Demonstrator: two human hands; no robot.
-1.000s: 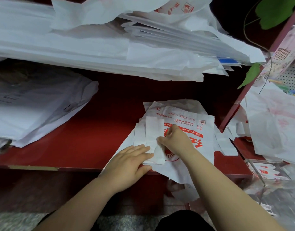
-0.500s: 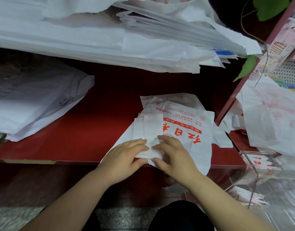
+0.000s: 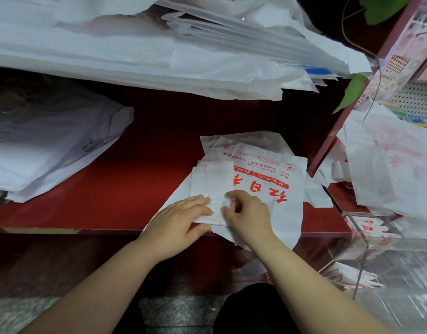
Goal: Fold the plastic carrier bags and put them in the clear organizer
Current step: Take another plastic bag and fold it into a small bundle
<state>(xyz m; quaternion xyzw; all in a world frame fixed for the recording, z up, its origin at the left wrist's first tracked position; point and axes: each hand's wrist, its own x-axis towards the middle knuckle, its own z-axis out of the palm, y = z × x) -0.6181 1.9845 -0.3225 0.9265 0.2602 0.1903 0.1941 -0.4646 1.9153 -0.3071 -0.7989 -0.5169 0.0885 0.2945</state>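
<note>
A white carrier bag (image 3: 268, 174) with red print lies flat on the red shelf (image 3: 116, 189), partly folded, its white folded strip (image 3: 218, 179) running along the left side. My left hand (image 3: 181, 218) presses flat on the strip's near end, fingers straight. My right hand (image 3: 248, 213) sits beside it with fingers curled, pinching the folded edge of the bag. The clear organizer (image 3: 386, 256) stands at the lower right with several folded red-and-white bags inside.
A thick stack of white bags (image 3: 159, 51) overhangs the shelf from above. Another pile of bags (image 3: 44, 145) lies at the left. Loose bags (image 3: 388, 165) are heaped to the right past a red upright post (image 3: 328, 143). Green leaves hang at top right.
My right hand came down from the bag's middle to its near edge beside the left hand and curled its fingers onto the fold. The left hand stayed pressing the strip.
</note>
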